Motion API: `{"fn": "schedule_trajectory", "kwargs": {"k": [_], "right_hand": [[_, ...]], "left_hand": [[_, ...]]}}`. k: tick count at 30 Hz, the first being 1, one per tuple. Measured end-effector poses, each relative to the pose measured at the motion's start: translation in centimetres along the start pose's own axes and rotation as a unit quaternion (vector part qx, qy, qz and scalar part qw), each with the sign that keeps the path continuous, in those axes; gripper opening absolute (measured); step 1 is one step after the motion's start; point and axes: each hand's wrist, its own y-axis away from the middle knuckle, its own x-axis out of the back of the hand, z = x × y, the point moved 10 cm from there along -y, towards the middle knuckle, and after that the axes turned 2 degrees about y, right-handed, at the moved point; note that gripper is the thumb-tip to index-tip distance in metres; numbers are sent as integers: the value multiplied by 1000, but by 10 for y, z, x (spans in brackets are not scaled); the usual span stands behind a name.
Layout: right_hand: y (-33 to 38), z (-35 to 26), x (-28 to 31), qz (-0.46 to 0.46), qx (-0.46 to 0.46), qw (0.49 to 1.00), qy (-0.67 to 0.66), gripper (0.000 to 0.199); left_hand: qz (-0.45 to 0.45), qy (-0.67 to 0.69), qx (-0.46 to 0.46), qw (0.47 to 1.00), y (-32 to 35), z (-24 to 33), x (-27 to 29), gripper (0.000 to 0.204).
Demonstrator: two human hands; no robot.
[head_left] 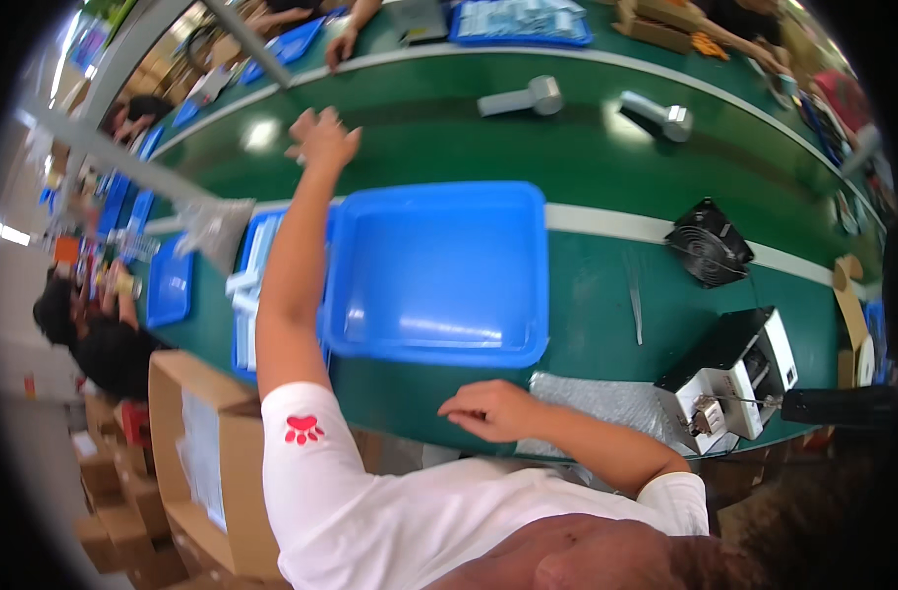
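The left hand point(321, 138) reaches over the bench point(606, 167), grip wide and empty. The right hand point(488, 408) rests at the near edge beside the tray point(439, 275), fingers loosely curled, holding nothing.

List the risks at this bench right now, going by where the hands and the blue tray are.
1. The left hand is stretched far out over the green belt, open and holding nothing; the forearm crosses the empty blue tray and might nudge it.
2. The tray's near edge sits close to the table edge by the right hand; a push might tip it off.
3. Two grey handheld devices lie on the belt, perhaps beyond easy reach.
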Motion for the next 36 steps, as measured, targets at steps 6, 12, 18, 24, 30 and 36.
{"fn": "schedule_trajectory", "kwargs": {"k": [6, 12, 18, 24, 30, 36], "right_hand": [[4, 7, -1, -13, -17, 997, -67, 17], [4, 2, -9, -26, 19, 998, -50, 15], [11, 4, -11, 9, 61, 997, 39, 14], [55, -121, 25, 166, 211, 904, 332, 12], [287, -226, 191, 710, 292, 548, 333, 50], [283, -261, 277, 830, 156, 434, 312, 44]], "left_hand": [[-92, 24, 54, 994, -49, -96, -97, 65], [54, 223, 13, 973, -60, -128, -68, 54], [-43, 628, 41, 776, 72, 11, 31, 39], [-92, 681, -33, 726, 244, 99, 101, 35], [-83, 719, -39, 689, 380, 165, 108, 21], [-252, 701, -89, 661, 477, 251, 110, 22]]}}
